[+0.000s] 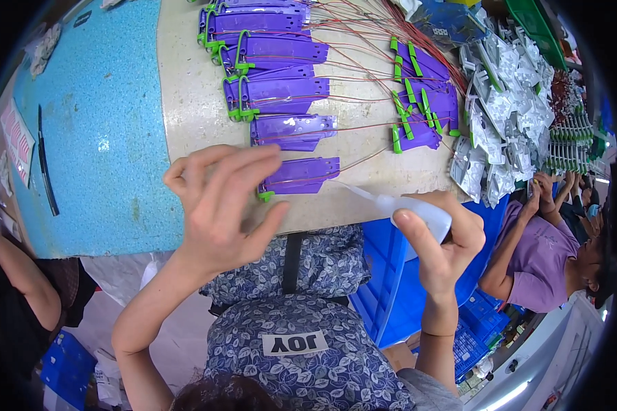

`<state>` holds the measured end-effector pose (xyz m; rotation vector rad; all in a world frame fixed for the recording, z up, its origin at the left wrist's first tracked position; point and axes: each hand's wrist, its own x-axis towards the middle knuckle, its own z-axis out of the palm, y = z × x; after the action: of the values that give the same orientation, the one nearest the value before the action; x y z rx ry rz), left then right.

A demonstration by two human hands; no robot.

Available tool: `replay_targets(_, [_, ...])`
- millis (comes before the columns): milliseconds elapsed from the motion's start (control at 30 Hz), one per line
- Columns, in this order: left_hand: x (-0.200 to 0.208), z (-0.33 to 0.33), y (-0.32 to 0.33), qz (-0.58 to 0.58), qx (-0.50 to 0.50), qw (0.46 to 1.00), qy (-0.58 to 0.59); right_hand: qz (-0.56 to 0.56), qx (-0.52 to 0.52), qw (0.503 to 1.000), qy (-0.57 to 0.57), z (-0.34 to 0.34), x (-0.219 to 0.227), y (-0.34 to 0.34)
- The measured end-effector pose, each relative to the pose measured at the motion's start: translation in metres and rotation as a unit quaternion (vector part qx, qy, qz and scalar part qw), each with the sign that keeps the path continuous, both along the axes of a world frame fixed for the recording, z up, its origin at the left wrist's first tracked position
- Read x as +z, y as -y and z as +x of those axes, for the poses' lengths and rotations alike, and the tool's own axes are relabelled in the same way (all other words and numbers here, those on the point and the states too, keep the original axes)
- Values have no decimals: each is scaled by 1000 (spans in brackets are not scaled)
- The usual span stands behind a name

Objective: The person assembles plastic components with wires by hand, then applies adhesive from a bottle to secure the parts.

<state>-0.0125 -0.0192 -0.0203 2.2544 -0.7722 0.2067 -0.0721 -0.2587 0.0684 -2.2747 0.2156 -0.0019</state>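
Observation:
My right hand [445, 240] is wrapped round a white squeeze bottle [418, 214] with a long thin nozzle. The nozzle points left, its tip close to the right end of the nearest purple plastic plate [305, 176]. That plate lies flat on the table, with a green piece at its left end and a thin wire leading off right. My left hand [219, 209] is open, fingers spread, its fingertips over the left end of this plate; whether they touch it is hard to tell. Just behind lies another purple plate [298, 130], partly covered by clear shiny film or glue.
Several purple plates with green hooks [274, 89] run up the table. To the right are purple parts with green strips [421, 103] and a heap of grey-white plastic parts [504, 103]. A blue mat [96, 137] covers the left. A blue bin [384, 274] stands below the edge; co-workers sit either side.

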Motion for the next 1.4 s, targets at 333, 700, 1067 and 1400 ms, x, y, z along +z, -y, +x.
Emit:
replay_targets(333, [-23,5,-44,-157,148,974,-73,19,110,990,87,18,-28,-36])
replay_targets(700, [-19,7,-43,-151,146,972,-106,-26,60,993,96,41,-24,-47])
replay_targets(1067, [-14,18,-39,-164,110,971,-136,-45,34,992,116,63,-16,-51])
replay_targets(1400, [-12,22,-39,-164,95,971,-149,-64,56,990,112,81,-11,-61])
